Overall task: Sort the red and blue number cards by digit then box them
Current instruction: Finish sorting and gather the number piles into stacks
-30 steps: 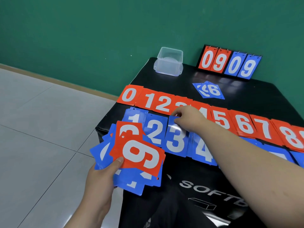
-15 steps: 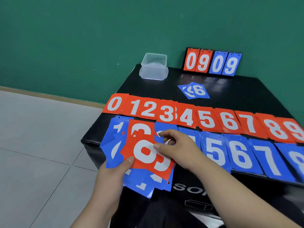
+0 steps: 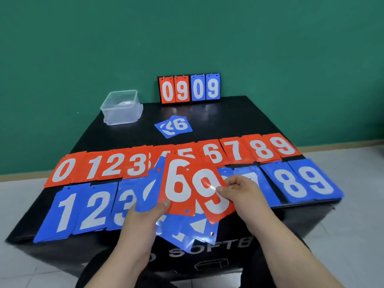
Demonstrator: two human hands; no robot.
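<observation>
Left hand (image 3: 145, 217) grips unsorted cards (image 3: 178, 183), fanned for reading; right hand (image 3: 243, 194) pinches red 9 card (image 3: 209, 196), probably destined for red 9 pile (image 3: 284, 145).

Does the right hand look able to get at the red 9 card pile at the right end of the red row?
Probably yes. The right hand pinches a loose red 9 card, and the red 9 card pile lies flat, uncovered, with only flat blue cards between.

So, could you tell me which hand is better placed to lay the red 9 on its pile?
Right: the right hand pinches the red 9, its pile lies far right, and the left hand holds the stack.
</observation>
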